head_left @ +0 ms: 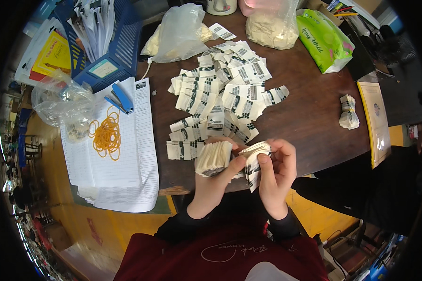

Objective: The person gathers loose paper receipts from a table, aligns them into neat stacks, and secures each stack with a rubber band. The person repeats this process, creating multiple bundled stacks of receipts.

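The left hand (212, 186) was curled about a thick upright stack of small off-white labels (213, 159), its fingers mostly hidden behind the stack. Its thumb reached out to the right, to the near edge of a thinner, fanned bunch of white labels with dark print (252, 172). The right hand (277, 172) was partly closed, pinching that thinner bunch between its thumb, laid over the front, and its bent fingers behind. The thick stack thus sat in the left palm and the thin bunch just to its right, between the two hands, above the near edge of a dark brown wooden table (309, 136).

Directly beyond the hands spread a loose heap of white labels printed in dark green and black (241, 100), its nearest pieces just beside the thick stack. Well to the right lay a small white bundle narrowed at the middle (349, 112), near a yellow flat folder (374, 124).

On the left, a tangle of yellow rubber bands (107, 136) lay on white ruled paper sheets (122, 173), with a blue stapler (121, 98) just beyond. At the far side stood a translucent white plastic bag (180, 35) and, to its right, a clear plastic bag filled with cream-coloured pieces (272, 30).
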